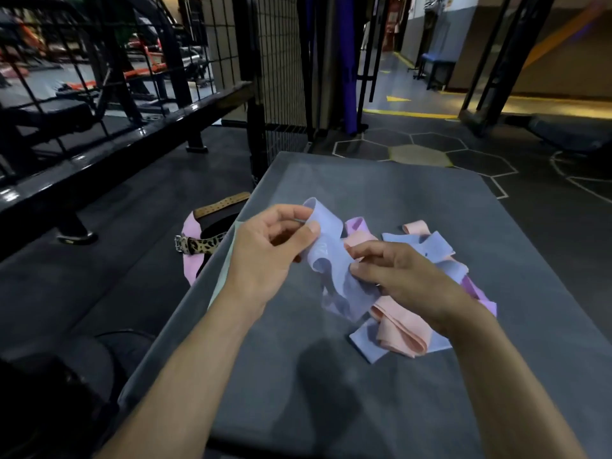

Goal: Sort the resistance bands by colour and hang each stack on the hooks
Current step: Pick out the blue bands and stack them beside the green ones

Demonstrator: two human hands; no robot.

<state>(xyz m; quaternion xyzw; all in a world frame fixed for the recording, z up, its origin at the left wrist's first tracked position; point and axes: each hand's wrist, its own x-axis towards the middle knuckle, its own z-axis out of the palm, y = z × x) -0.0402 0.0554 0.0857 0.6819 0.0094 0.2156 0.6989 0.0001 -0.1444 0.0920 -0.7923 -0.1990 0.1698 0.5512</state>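
Two hands meet over the grey pad (331, 376), forearms reaching in from below. Left hand (265, 250) pinches the upper end of a blue band (331, 256) between thumb and curled fingers; right hand (400, 276) pinches its middle. White print on the band is unreadable. Pink bands (400, 329) lie heaped beneath.

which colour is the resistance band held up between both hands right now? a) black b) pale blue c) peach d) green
b: the left hand and the right hand both pinch the pale blue stretchy resistance band above the grey padded bench top, while the peach folded bands lie in the pile.
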